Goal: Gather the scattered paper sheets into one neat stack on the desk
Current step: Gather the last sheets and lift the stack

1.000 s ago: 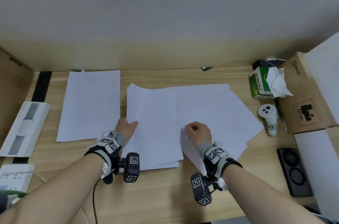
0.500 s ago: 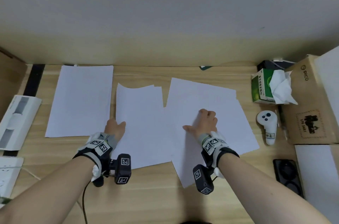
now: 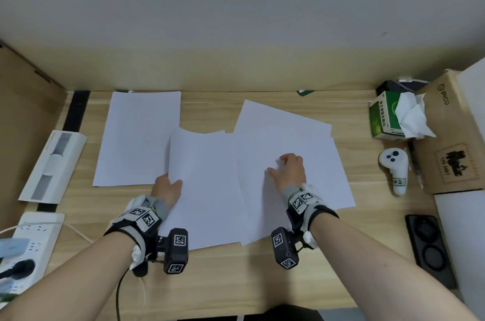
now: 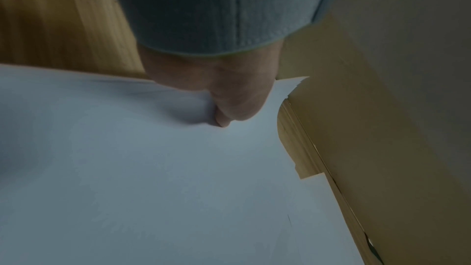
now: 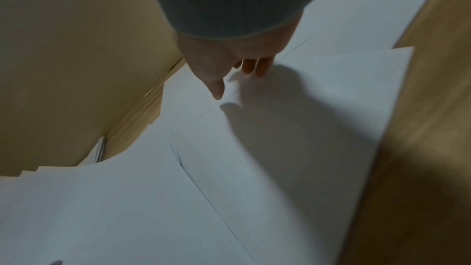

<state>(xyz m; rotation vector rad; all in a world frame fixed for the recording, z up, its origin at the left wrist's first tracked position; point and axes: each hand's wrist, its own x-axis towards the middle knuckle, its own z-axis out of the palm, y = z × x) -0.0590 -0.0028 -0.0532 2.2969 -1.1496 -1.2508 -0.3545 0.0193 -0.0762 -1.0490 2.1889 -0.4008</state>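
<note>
White paper sheets lie across the wooden desk (image 3: 236, 281). One sheet (image 3: 136, 136) lies flat at the back left. My left hand (image 3: 168, 186) grips the left edge of the middle sheets (image 3: 207, 189), thumb on top (image 4: 224, 116); that edge is lifted and overlaps the left sheet. To the right, several sheets (image 3: 309, 136) are fanned at an angle. My right hand (image 3: 287, 167) rests on them with bent fingers. In the right wrist view its thumb and fingertips (image 5: 254, 67) pinch a small ridge of the top sheet (image 5: 280, 128).
A green tissue box (image 3: 385, 118), a white controller (image 3: 393, 165) and a cardboard box (image 3: 451, 136) stand at the right, with a black case (image 3: 430, 249) nearer. At the left are a white box (image 3: 52, 165) and a power strip (image 3: 31, 242).
The overlapped pile has split. My left hand drew the middle sheets left until they overlap the back-left sheet. My right hand moved away from me onto the right sheets.
</note>
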